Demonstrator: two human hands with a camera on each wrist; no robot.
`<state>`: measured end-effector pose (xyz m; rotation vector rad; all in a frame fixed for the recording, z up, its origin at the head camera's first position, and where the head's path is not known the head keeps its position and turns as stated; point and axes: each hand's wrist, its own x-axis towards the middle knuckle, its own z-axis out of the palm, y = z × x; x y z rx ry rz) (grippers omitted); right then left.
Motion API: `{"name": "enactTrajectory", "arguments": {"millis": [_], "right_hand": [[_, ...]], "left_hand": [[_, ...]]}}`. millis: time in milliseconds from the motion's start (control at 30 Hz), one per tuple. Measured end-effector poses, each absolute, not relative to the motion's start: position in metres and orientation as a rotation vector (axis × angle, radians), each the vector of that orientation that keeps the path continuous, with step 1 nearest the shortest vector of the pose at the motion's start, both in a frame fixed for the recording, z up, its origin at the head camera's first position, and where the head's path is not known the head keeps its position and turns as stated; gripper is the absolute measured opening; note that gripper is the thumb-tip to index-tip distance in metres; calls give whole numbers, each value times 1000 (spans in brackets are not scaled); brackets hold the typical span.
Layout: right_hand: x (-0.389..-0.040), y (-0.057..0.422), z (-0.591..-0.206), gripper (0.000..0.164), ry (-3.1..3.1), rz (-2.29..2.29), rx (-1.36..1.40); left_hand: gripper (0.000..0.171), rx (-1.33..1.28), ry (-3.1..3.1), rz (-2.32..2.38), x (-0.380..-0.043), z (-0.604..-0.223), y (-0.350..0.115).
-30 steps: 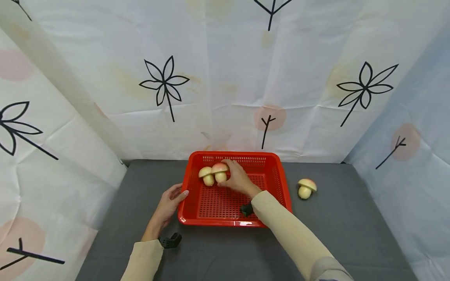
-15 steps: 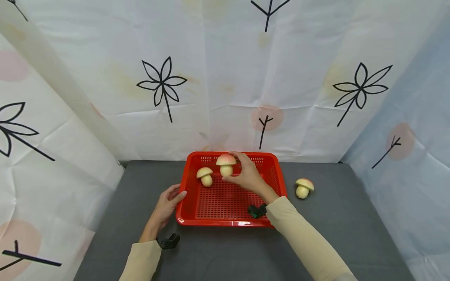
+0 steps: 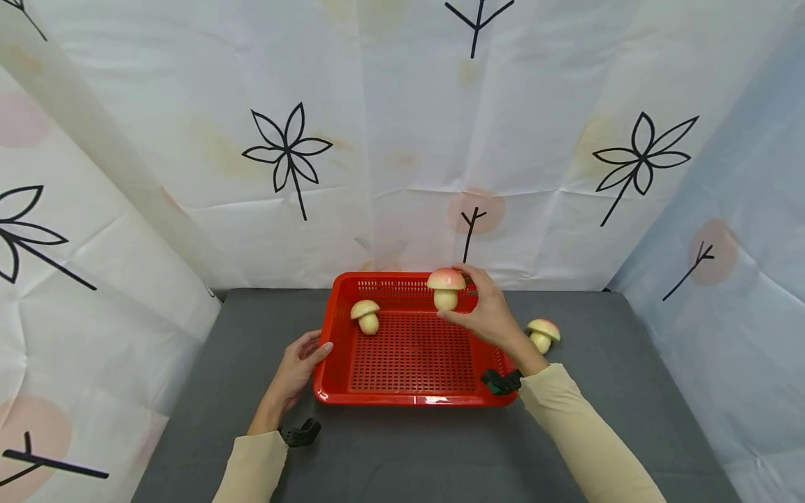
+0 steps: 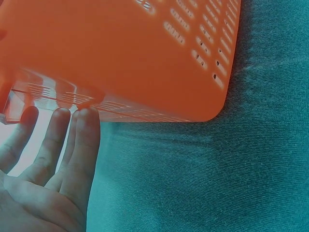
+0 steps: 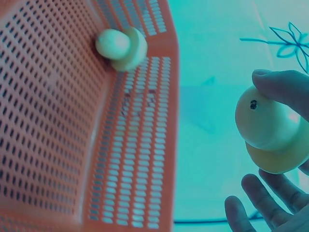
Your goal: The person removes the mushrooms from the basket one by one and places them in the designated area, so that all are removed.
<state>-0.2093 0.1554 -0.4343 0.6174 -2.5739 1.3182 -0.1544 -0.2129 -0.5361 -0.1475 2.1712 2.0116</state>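
presently grasping: the right hand (image 3: 487,311), whose thumb and fingers pinch a smooth cream mushroom with a domed, pink-flushed cap (image 3: 446,290); its other fingers are spread loosely, as the right wrist view shows.
held mushroom: raised between those fingers, left of the palm, upright, cap on top; the right wrist view shows a small dark mark on the stem end, near the thumb tip.
left hand: the left hand (image 3: 298,367) grips a rectangular red plastic basket with slotted walls (image 3: 402,400) at its left side, thumb over the rim, fingers along the outside.
basket: right of the left fingers, lower than the right ones.
mushroom inside: a pale yellow mushroom with a plain rounded cap (image 3: 366,316), tilted near the far left corner, beyond the left thumb and well left of the right fingers.
mushroom outside: a cream mushroom with a yellow-and-pink cap (image 3: 543,335), right of the right fingers, partly hidden by the right arm, resting on a dark grey fabric-covered counter (image 3: 402,454).
sleeves: beige (image 3: 581,433), behind the fingers of both hands.
backdrop: white cloth with black line-drawn flowers (image 3: 377,140), beyond all the fingers.
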Motion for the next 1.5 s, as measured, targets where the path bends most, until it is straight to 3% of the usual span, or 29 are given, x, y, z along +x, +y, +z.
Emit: {"name": "enactTrajectory", "arguments": {"millis": [967, 1500], "right_hand": [[-183, 273, -441, 84, -2558, 1227, 331], [-167, 313, -448, 83, -2587, 1155, 174]], "left_hand": [[57, -157, 2141, 2020, -154, -532, -212], [56, -153, 2123, 2024, -154, -535, -213]]}}
